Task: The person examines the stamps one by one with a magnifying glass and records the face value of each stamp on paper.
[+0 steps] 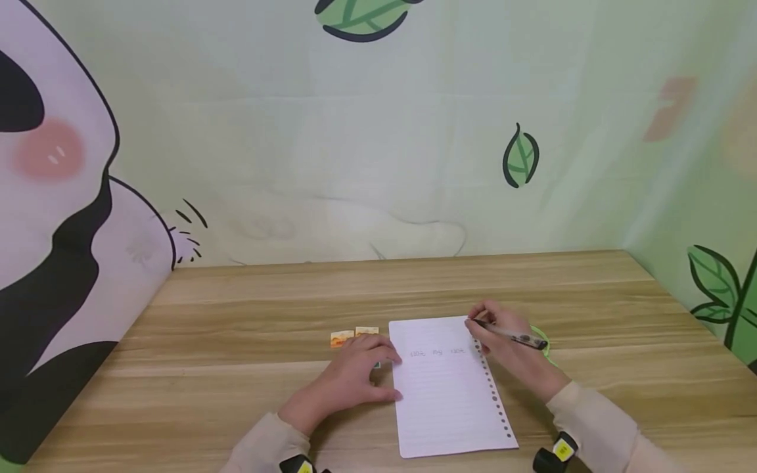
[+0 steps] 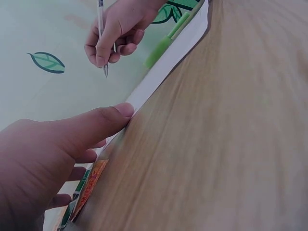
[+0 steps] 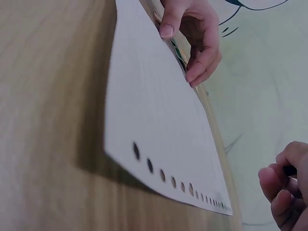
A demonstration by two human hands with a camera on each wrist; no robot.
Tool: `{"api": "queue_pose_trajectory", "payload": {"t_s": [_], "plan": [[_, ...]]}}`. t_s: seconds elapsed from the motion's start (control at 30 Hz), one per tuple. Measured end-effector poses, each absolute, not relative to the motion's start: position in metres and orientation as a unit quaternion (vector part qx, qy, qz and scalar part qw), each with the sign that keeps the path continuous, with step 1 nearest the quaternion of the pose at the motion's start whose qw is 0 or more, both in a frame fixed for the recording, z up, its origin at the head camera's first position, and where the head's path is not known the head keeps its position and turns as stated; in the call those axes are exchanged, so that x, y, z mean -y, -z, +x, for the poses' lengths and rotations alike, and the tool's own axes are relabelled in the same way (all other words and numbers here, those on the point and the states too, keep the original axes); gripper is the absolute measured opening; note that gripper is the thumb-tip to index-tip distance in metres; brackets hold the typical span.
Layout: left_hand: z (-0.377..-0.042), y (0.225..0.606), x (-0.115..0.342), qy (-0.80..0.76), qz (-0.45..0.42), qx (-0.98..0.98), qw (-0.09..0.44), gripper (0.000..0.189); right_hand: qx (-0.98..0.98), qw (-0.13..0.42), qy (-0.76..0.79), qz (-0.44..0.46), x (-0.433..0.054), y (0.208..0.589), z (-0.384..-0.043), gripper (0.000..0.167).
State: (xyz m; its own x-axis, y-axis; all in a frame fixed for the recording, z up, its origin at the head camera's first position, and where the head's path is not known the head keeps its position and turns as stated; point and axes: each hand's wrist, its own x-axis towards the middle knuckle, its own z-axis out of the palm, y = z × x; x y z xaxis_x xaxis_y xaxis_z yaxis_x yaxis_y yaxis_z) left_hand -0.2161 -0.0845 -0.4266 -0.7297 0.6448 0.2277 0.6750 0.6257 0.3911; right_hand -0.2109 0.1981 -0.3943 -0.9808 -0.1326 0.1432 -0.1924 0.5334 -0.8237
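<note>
A white lined sheet of paper (image 1: 446,407) lies on the table, with punched holes down its right edge and a short line of faint pencil-grey writing near the top. My right hand (image 1: 503,335) pinches a clear-barrelled pen with a black end (image 1: 520,337) by the sheet's top right corner. In the left wrist view the pen (image 2: 101,21) points downward, its tip above the paper. My left hand (image 1: 357,374) rests at the sheet's left edge, thumb and fingers spread and relaxed, the thumb tip right on the paper's edge (image 2: 149,86).
Small orange-and-cream packets (image 1: 342,338) lie beyond my left hand, partly hidden by it; a green-and-orange one (image 2: 89,190) shows beneath its fingers. A light-green object (image 1: 543,336) lies behind my right hand. The wooden table (image 1: 266,295) meets a cartoon-printed backdrop (image 1: 355,131).
</note>
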Motion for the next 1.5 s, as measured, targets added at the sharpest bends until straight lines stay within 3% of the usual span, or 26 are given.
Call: {"api": "queue_pose_trajectory", "payload": {"t_s": [0.37, 0.63, 0.73, 1.17, 1.5], "plan": [[-0.216, 0.427, 0.085, 0.231, -0.365, 0.901, 0.033, 0.042, 0.901, 0.044, -0.409, 0.141, -0.208, 0.384, -0.211, 0.016], [-0.215, 0.425, 0.085, 0.229, -0.363, 0.903, 0.029, 0.042, 0.932, 0.158, -0.288, 0.154, -0.210, 0.378, -0.212, 0.014], [-0.215, 0.424, 0.085, 0.229, -0.361, 0.904, 0.026, 0.041, 0.935, 0.175, -0.264, 0.161, -0.211, 0.380, -0.213, 0.017], [-0.215, 0.426, 0.085, 0.228, -0.361, 0.904, 0.025, 0.041, 0.929, 0.111, -0.307, 0.173, -0.221, 0.371, -0.207, 0.031], [-0.215, 0.426, 0.086, 0.225, -0.363, 0.904, 0.028, 0.041, 0.912, 0.101, -0.368, 0.153, -0.230, 0.370, -0.204, 0.023]]}}
